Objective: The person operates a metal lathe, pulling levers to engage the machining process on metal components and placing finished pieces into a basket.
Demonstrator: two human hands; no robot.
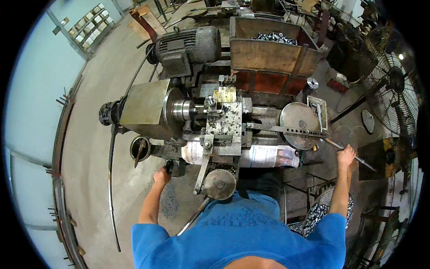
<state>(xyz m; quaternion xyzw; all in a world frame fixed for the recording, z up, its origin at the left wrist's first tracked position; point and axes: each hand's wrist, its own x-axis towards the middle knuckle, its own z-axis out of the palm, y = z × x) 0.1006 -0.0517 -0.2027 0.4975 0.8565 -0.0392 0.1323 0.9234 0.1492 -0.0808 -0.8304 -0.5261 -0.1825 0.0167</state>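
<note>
My right hand (346,156) is wrapped round a metal lever (332,143) on the right of a lathe. The lever joins a flat bar with a row of holes (286,130), which runs left to the greasy tool carriage (224,121). At the front left of the lathe, my left hand (162,176) is closed at a small black knob (169,166); its fingers are partly hidden. Left of the carriage is the shiny spindle chuck (181,110). Any workpiece there is too small to make out. A round weight-like disc (220,184) hangs near my body.
A motor (190,47) and a wooden bin (273,56) of small metal parts stand behind. A pot with a brush (140,149) is at left. A fan (396,80) stands at right. Below my right arm is a basket of metal parts (316,215). A long rod (111,188) slants at left.
</note>
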